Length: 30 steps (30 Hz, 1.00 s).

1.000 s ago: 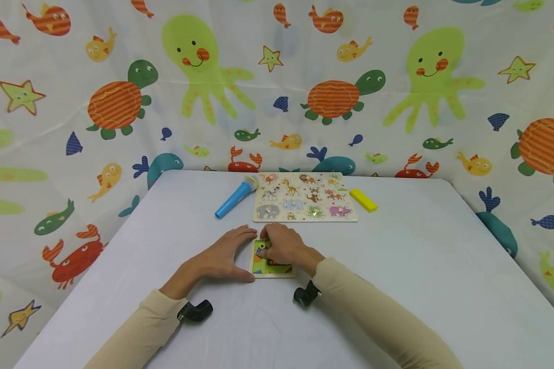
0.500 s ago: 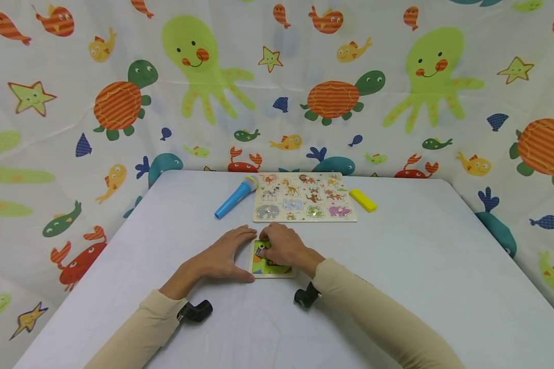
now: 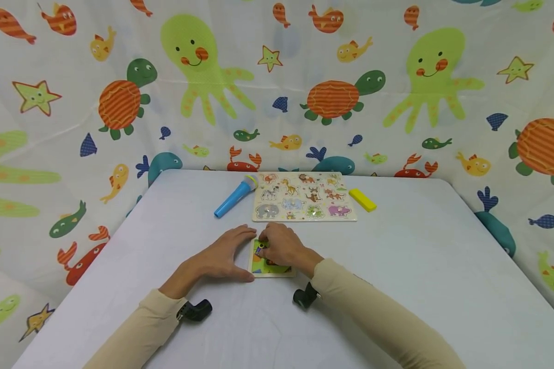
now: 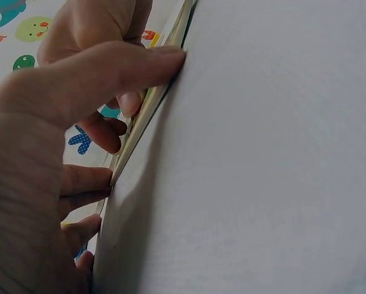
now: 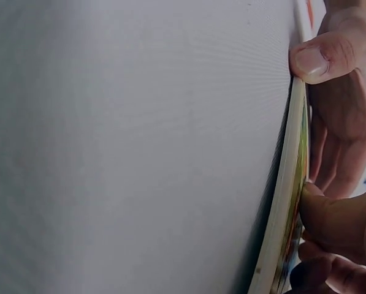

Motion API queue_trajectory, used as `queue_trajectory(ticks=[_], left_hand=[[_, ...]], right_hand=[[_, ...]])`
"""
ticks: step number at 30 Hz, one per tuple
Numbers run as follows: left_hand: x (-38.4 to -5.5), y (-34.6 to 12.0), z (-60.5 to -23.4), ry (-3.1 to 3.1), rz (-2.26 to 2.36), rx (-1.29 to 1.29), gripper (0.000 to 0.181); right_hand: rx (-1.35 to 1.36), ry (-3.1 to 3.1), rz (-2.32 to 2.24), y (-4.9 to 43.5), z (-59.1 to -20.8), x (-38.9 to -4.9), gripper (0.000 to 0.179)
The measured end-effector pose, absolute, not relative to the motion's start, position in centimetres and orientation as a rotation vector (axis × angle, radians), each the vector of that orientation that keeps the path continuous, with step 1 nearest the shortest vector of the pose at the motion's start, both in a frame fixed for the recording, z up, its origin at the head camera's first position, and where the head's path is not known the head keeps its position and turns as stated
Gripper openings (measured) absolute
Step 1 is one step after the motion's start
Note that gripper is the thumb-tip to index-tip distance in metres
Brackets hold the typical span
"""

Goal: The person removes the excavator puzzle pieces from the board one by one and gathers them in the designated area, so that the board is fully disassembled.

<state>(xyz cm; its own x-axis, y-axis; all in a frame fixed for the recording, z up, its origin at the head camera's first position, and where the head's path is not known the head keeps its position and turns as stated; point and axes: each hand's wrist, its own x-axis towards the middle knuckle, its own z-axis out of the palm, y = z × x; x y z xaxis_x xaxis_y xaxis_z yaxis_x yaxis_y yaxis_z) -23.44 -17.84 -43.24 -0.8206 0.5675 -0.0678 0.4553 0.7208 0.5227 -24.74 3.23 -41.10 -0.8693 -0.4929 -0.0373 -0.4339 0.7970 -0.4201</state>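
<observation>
A small square wooden puzzle board (image 3: 274,275) with a green picture lies on the table in the head view. My left hand (image 3: 219,256) holds its left side, the thumb at the near corner and the fingers at the far corner. Over the board, my right hand (image 3: 283,247) bends thumb and fingers around a small puzzle piece (image 3: 260,249), mostly hidden beneath them. The left wrist view shows the left thumb (image 4: 127,70) along the board's edge (image 4: 137,125). In the right wrist view, the right thumb (image 5: 330,217) rests on the board's picture side.
Behind the hands lie a larger animal peg puzzle (image 3: 304,197), a blue toy microphone (image 3: 235,196) and a yellow block (image 3: 362,200). A white cloth covers the table (image 3: 420,266). A sea-animal curtain (image 3: 277,92) hangs at the back and sides.
Both hands stay in nearly the same place on the board. At the left, the curtain's printed animals have shifted a little to the right.
</observation>
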Motion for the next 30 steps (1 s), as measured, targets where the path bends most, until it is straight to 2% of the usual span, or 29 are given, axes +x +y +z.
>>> queue_trajectory(ticks=[30], left_hand=[[-23.53, -18.06, -43.5, 2.716, 0.756, 0.866, 0.108]], right_hand=[[-0.691, 2.792, -0.675, 3.59, -41.58, -24.88, 0.03]])
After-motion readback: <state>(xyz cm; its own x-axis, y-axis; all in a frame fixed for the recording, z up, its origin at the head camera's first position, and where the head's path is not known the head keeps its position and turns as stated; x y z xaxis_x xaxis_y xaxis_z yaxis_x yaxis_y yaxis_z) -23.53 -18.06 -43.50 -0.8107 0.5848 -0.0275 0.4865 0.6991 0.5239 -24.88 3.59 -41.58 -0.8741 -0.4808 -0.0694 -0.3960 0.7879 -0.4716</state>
